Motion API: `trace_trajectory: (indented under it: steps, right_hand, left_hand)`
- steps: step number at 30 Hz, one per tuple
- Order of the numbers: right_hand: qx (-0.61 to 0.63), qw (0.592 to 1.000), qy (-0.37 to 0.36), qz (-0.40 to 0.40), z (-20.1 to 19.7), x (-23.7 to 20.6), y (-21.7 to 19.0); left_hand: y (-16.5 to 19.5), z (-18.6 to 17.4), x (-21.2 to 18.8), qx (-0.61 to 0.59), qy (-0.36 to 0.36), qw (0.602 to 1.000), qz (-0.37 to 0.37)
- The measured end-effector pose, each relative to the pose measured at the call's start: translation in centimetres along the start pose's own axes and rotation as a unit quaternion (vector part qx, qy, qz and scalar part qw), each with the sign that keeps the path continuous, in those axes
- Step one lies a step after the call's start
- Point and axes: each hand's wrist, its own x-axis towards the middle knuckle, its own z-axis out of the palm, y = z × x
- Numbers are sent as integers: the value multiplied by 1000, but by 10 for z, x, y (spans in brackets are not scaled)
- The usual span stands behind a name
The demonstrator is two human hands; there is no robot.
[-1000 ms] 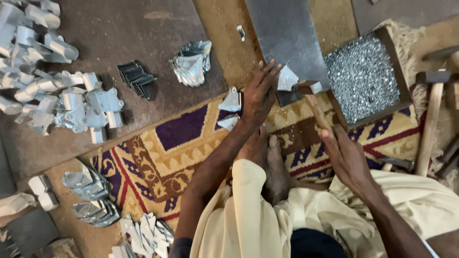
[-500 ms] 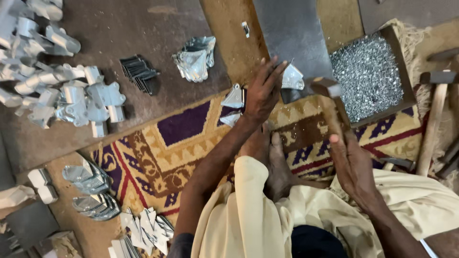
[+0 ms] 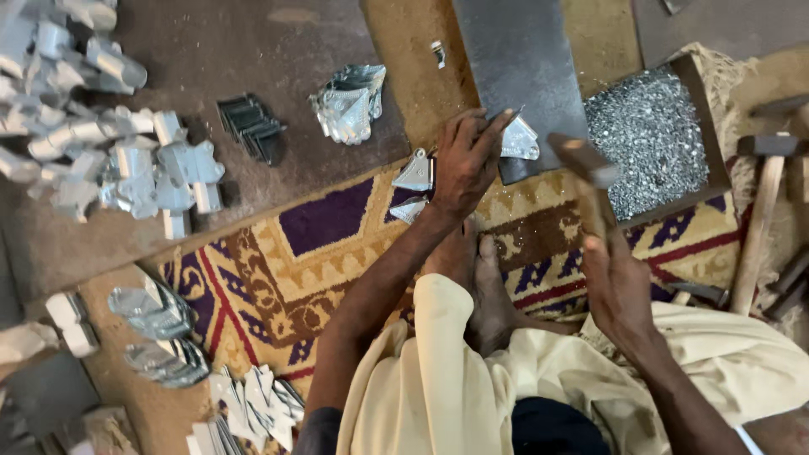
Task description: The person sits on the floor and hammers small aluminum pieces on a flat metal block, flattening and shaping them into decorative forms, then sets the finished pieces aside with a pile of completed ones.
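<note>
Head view shows a big patterned rug (image 3: 329, 253) low in the middle. Above it, top middle, lies a grey metal plate (image 3: 514, 59). On its lower edge, the left hand (image 3: 463, 160) pinches a small shiny metal piece (image 3: 520, 141). The right hand (image 3: 619, 291) wraps tight around a hammer (image 3: 590, 181).

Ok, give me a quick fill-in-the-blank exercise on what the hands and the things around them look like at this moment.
1. The right hand grips the handle of a ____, its head raised over the metal slab.
2. The left hand steadies a shiny triangular sheet-metal piece on the ____.
3. The wooden tray right of the slab holds a heap of small ____ bits.
4. A second hammer lies at the far ____ of the view.

Missing words: hammer; slab; silver; right
</note>
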Motion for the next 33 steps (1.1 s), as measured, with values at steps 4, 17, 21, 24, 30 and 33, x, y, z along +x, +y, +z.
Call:
trace_trajectory:
  steps: [4, 17, 21, 24, 30, 33]
  right_hand:
    - [2, 998, -53, 44, -1, -3, 2]
    - [151, 988, -15, 28, -21, -14, -10]
    - [306, 912, 31, -272, -38, -11, -12]
    - [51, 828, 139, -541, -26, 12, -1]
    - [250, 967, -50, -8, 15, 16, 41]
    - [274, 951, -96, 101, 28, 14, 49]
  left_hand:
    - [-4, 4, 1, 12, 1, 1000, 18]
    - [-15, 5, 7, 32, 29, 999, 11]
    - [-14, 4, 5, 30, 22, 999, 17]
    - [-14, 2, 6, 28, -10, 1000, 0]
    - [-15, -2, 10, 50, 7, 999, -6]
    - [-12, 0, 5, 12, 28, 999, -41]
